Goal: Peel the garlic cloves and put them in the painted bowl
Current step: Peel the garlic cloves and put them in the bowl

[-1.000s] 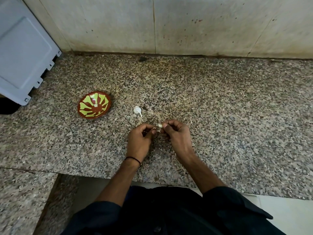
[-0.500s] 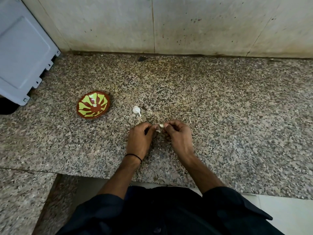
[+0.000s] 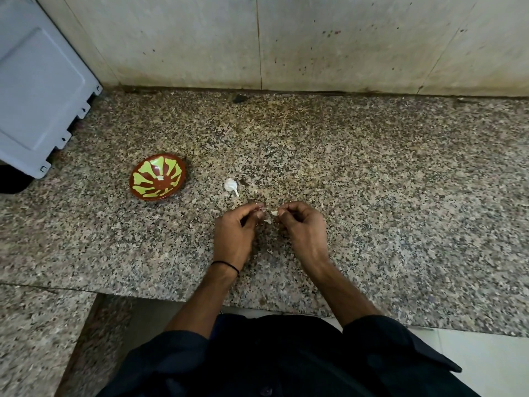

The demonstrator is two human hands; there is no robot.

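Note:
My right hand (image 3: 303, 227) pinches a small pale garlic clove (image 3: 274, 213) at its fingertips, low over the granite counter (image 3: 372, 196). Close beside it, my left hand (image 3: 236, 232) has its fingers curled and pinches a thin bit of skin at the clove's left. A scrap of white skin (image 3: 268, 221) lies just under the two hands. The painted bowl (image 3: 158, 177), brown with green petals, stands to the left, a small pale piece at its centre. Another white garlic piece (image 3: 230, 185) with a stalk lies between the bowl and my hands.
A grey plastic panel (image 3: 40, 90) leans at the far left over the counter's edge. A stained wall (image 3: 286, 38) closes the back. The counter's front edge runs just below my wrists, with a lower granite ledge (image 3: 34, 325) at bottom left.
My hands have drawn slightly apart at the fingertips, with the clove staying in the right hand. The bowl and the loose garlic piece have not moved.

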